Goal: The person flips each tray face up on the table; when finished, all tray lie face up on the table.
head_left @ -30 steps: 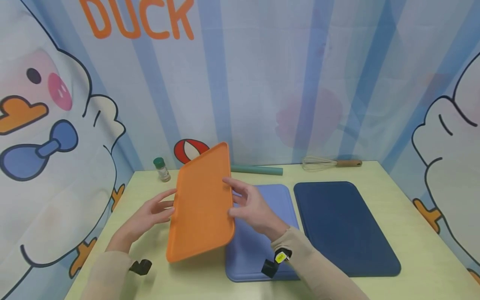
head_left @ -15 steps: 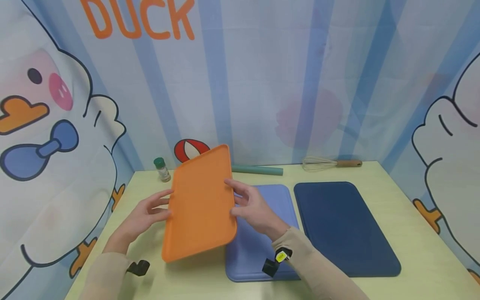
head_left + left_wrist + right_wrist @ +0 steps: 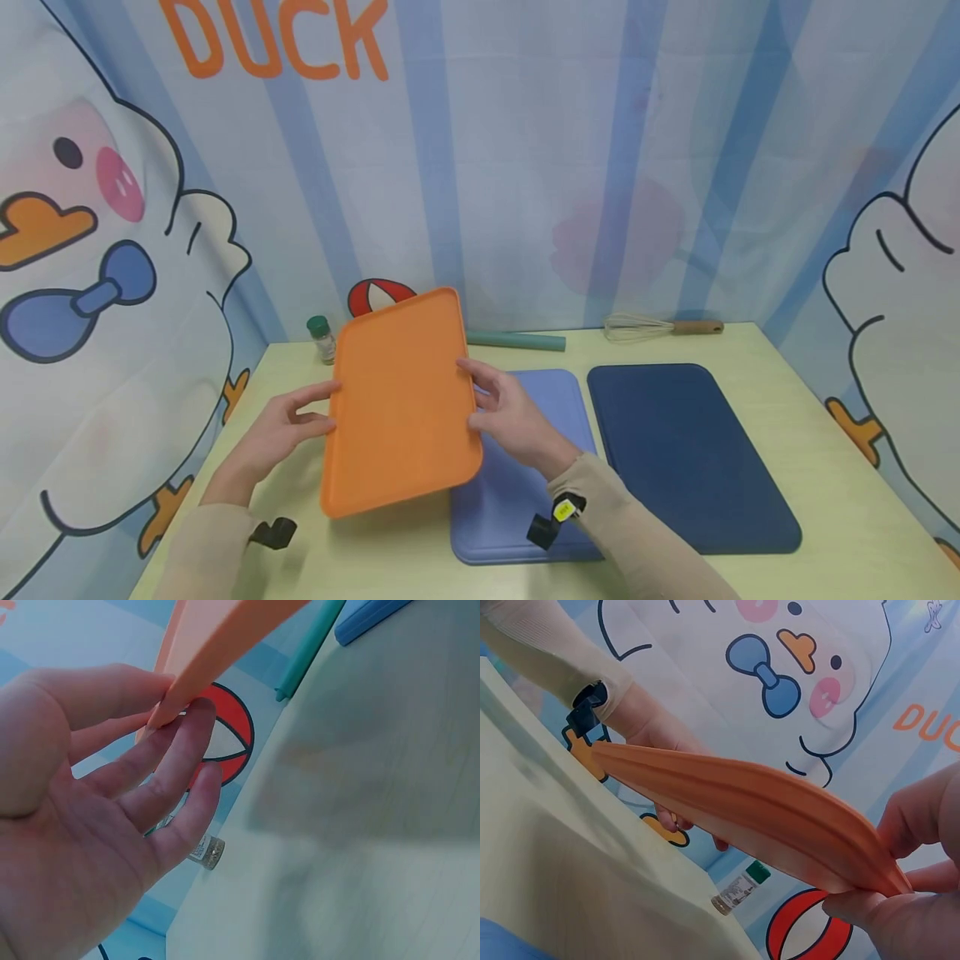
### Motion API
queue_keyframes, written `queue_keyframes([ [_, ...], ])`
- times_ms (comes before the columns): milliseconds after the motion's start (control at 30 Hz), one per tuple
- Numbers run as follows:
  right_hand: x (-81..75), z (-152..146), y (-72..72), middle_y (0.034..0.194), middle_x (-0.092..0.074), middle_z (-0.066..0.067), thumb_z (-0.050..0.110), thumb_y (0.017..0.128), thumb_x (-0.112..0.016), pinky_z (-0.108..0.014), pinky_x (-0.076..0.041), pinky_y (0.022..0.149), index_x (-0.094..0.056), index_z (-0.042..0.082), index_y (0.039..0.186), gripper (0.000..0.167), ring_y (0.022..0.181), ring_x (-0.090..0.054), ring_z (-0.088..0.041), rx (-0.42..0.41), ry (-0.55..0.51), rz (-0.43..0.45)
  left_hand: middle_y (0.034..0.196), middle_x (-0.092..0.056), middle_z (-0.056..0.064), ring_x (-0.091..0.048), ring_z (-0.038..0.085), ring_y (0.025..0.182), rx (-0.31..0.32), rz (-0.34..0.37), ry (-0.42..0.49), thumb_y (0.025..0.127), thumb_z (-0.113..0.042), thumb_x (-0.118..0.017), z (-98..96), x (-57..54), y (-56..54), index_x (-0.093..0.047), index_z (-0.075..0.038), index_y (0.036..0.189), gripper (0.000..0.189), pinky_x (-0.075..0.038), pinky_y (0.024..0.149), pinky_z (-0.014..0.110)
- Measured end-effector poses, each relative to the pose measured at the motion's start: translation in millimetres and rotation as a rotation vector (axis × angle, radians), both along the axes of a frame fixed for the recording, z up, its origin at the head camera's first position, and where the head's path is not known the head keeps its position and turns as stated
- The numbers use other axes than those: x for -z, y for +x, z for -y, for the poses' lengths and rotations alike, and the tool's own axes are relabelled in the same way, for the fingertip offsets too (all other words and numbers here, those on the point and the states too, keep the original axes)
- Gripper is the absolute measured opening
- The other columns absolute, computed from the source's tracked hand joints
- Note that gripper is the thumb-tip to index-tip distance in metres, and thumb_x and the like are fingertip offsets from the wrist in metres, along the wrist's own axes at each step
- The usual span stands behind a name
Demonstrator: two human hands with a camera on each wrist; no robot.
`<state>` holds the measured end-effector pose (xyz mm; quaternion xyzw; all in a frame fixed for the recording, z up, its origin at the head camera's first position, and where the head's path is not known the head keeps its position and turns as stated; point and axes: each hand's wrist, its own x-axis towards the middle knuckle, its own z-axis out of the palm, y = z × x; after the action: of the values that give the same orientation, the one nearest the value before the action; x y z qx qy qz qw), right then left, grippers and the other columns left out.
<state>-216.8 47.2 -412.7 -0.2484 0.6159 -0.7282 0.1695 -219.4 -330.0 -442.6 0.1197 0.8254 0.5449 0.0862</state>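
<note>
Between both hands an orange tray [image 3: 405, 400] is held up off the table, tilted. My left hand [image 3: 273, 433] pinches its left edge; in the left wrist view the thumb and fingers [image 3: 196, 724] meet on the rim. On the opposite long edge, my right hand [image 3: 517, 421] grips with thumb and fingers, also seen in the right wrist view, where the tray's underside [image 3: 757, 810] shows. Beneath the tray's right side lies a light blue tray [image 3: 540, 500], partly covered by the right hand and forearm. A dark blue tray [image 3: 690, 458] lies flat to its right.
At the back left stands a small jar with a green lid [image 3: 320, 337], partly behind the orange tray. A teal stick [image 3: 517, 340] lies along the back, its left end hidden. A whisk with a wooden handle [image 3: 663, 327] lies at the back right. A printed curtain [image 3: 525, 167] hangs behind.
The orange tray has turned so more of its face shows toward the head camera, and its left edge has shifted left. The left hand moved left with it; the right hand shifted slightly right.
</note>
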Motion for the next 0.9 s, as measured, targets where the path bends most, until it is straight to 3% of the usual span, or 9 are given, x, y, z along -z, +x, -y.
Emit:
queue_keyframes([
  [400, 4.9, -1.5, -4.3, 0.174, -0.02, -0.014, -0.021, 0.087, -0.048, -0.037, -0.055, 0.102, -0.022, 0.003, 0.166, 0.087, 0.154, -0.036, -0.037, 0.036, 0.073, 0.006, 0.165, -0.039, 0.02, -0.073, 0.012, 0.108, -0.018, -0.013, -0.009, 0.101, -0.016, -0.073, 1.3, -3.7, 0.4, -0.044, -0.007, 0.16, 0.066, -0.054, 0.094, 0.02],
  [600, 8.5, -2.1, -6.6, 0.173, -0.022, -0.014, -0.021, 0.087, -0.051, -0.034, -0.056, 0.096, -0.023, 0.004, 0.166, 0.088, 0.154, -0.035, -0.035, 0.06, 0.132, 0.016, 0.166, -0.038, 0.019, -0.073, 0.013, 0.109, -0.032, -0.007, -0.014, 0.1, -0.019, -0.074, 2.5, -5.8, 1.9, -0.044, -0.01, 0.161, 0.068, -0.055, 0.094, 0.021],
  [900, 16.9, -2.0, -8.7, 0.173, -0.022, -0.017, -0.017, 0.09, -0.057, -0.042, -0.054, 0.106, -0.024, 0.0, 0.165, 0.084, 0.152, -0.037, -0.039, 0.057, 0.244, -0.001, 0.165, -0.04, 0.02, -0.073, 0.015, 0.109, -0.043, -0.014, -0.032, 0.1, -0.018, -0.074, 5.3, -6.7, 2.9, -0.044, -0.01, 0.16, 0.068, -0.054, 0.093, 0.02],
])
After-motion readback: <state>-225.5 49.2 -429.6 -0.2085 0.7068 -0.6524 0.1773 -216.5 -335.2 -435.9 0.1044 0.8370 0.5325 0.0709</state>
